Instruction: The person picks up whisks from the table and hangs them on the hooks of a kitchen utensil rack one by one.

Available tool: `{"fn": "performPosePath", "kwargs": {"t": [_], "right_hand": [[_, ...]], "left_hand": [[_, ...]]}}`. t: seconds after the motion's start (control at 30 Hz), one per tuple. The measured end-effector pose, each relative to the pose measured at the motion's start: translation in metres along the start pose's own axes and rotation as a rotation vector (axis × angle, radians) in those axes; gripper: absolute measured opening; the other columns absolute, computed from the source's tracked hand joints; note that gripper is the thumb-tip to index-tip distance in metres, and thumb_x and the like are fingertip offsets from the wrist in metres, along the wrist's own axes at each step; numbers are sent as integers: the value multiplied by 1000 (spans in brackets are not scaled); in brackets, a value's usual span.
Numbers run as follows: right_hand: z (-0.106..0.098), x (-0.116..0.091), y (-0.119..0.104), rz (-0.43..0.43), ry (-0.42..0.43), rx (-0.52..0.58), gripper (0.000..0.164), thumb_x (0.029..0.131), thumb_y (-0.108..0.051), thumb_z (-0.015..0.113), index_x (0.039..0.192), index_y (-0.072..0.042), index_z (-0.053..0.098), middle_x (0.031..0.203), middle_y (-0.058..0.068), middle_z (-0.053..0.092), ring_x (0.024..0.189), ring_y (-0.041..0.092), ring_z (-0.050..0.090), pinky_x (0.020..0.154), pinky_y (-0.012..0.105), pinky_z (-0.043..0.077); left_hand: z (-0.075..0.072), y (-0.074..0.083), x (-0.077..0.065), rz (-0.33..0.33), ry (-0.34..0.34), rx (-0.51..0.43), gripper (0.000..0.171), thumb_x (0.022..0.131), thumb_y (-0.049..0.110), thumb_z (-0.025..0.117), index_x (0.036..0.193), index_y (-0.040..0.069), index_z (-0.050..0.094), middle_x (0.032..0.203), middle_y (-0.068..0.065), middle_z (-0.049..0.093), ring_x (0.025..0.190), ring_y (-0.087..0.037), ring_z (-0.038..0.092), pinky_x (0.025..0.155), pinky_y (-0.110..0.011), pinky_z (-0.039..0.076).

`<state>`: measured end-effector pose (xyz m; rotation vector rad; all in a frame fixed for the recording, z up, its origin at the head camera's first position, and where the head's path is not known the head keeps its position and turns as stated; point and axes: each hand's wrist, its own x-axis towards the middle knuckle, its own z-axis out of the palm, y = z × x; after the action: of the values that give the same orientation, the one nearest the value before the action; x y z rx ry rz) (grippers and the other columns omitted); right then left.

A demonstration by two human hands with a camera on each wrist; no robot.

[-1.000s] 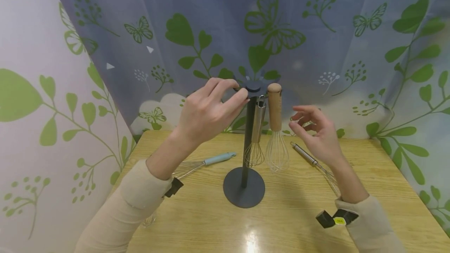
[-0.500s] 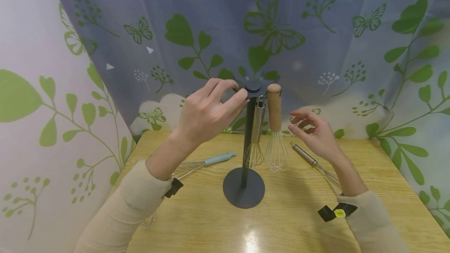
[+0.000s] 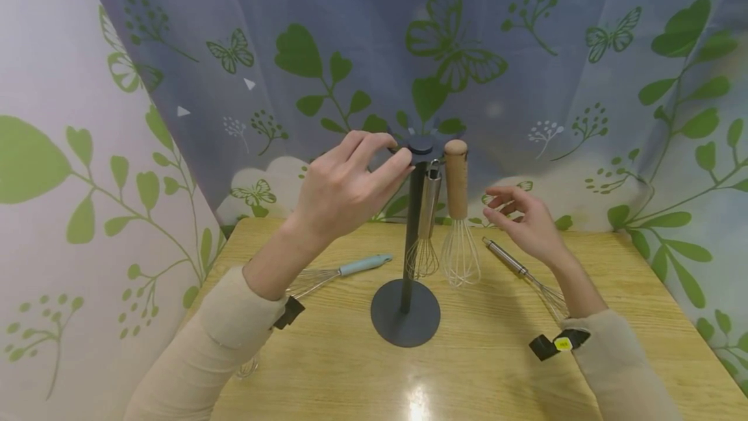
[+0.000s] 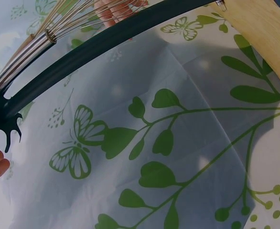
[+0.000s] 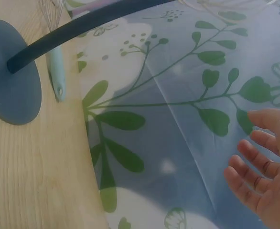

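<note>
A dark whisk stand [image 3: 412, 232] rises from a round base on the table, with a ring of hooks at its top. My left hand [image 3: 345, 180] pinches the edge of that hooked top between thumb and index finger. Two whisks hang from the stand: a small steel-handled whisk [image 3: 430, 203] and a larger wooden-handled whisk [image 3: 457, 180]. To the right of the wooden handle, my right hand [image 3: 526, 221] hovers in the air, holding nothing, its fingers loosely bent. The right wrist view shows its fingers [image 5: 245, 179] apart from any object.
Left of the base lies a whisk with a light blue handle [image 3: 365, 264]. A steel whisk [image 3: 507, 255] lies on the right, partly behind my right wrist. Wire loops [image 3: 248, 366] poke out beneath my left forearm. Patterned curtain [image 3: 350, 18] backs the wooden table [image 3: 467, 369].
My right hand has drifted slightly down and away from the wooden-handled whisk. The left hand stays at the stand's top, and the hanging whisks look unchanged.
</note>
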<state>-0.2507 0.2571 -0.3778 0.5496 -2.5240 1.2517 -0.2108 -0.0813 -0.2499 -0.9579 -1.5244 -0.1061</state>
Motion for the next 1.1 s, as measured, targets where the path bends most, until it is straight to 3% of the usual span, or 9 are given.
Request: {"fn": "performPosePath", "kwargs": {"t": [0.77,1.1], "right_hand": [[3,16,35,183,-161,-3,49,105,-32,67,146,-7,57,124,19,65,100,26,67,74,25,60],[5,18,58,248,-221,26,57,106,-32,65,153,-3,50,130,24,63,92,7,67,81,34,64]], "left_hand": [[1,-1,-1,-6,3,-5,10,99,20,76,100,12,70,97,-10,70,82,-25,69,62,-30,59],[0,-1,-1,-6,-3,-6,9,99,20,75,100,12,71,97,-10,70,82,-25,69,62,-30,59]]}}
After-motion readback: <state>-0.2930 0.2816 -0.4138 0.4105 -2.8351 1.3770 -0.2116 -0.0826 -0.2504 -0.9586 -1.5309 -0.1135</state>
